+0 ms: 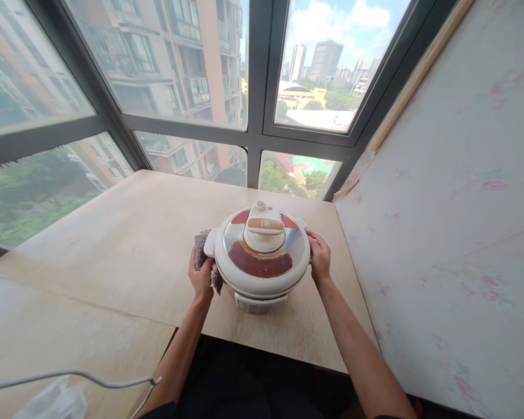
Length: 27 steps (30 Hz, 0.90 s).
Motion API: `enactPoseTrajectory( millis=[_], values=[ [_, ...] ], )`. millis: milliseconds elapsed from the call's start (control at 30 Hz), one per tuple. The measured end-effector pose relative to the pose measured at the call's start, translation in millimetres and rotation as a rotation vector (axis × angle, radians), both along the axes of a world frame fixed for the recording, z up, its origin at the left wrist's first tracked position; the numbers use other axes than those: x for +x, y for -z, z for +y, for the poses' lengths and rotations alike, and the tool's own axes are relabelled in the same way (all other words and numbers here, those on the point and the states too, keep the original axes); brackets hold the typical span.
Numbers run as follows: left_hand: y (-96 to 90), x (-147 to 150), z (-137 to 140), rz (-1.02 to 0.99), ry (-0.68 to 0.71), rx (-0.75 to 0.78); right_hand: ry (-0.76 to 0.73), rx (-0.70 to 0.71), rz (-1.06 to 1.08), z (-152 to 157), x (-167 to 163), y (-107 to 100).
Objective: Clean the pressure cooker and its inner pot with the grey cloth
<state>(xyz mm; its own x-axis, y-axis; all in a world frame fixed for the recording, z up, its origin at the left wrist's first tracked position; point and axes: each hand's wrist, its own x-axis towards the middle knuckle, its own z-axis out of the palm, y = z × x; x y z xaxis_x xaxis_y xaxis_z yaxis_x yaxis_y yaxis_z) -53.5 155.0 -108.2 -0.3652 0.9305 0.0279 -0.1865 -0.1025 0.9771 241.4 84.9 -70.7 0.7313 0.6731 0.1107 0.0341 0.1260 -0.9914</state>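
A white electric pressure cooker (pixel 262 285) with a round lid, red and silver on top, stands upright on the wooden surface in front of me. Its lid handle (pixel 265 226) points towards me. At the cooker's left side, my left hand (pixel 201 276) is closed on a grey-brown cloth (pixel 201 241), which is bunched against the side handle. My right hand (pixel 319 256) grips the cooker at its right side handle; the fingertips are partly hidden behind the rim.
The pale wooden surface (pixel 113 250) reaches back to dark-framed windows (pixel 255 110). A flower-patterned wall (pixel 441 221) rises close on the right. At the lower left lie a grey cable (pixel 82 375) and a clear plastic bag (pixel 55 401).
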Motion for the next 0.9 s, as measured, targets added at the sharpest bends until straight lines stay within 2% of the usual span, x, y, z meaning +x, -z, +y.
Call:
enactPoseTrajectory(
  millis=[100,233,333,467,567,733,900],
  values=[
    [4.3,9.5,-56.1,-0.031,-0.168,-0.078,0.006,-0.007,0.011,-0.8,-1.5,-3.3],
    [-0.9,22.8,-122.4,0.037,-0.199,-0.134,0.010,-0.015,0.017,-2.2,-3.4,-7.1],
    [-12.7,22.9,-149.1,0.130,-0.192,-0.087,0.007,-0.020,0.024,-2.8,-4.0,-8.5],
    [-29.2,21.4,-156.6,0.204,-0.159,0.042,0.003,-0.017,0.037,-2.7,-4.1,-9.6],
    [-35.1,33.1,-158.5,0.267,-0.172,0.098,-0.001,-0.019,0.051,-2.8,-4.3,-10.6],
    [-34.9,63.3,-165.7,0.325,-0.191,0.164,0.000,-0.042,0.057,-3.7,-5.6,-14.0],
    [-32.9,73.6,-160.7,0.351,-0.216,0.164,0.003,-0.078,0.045,-5.8,-7.9,-17.5]
  ],
)
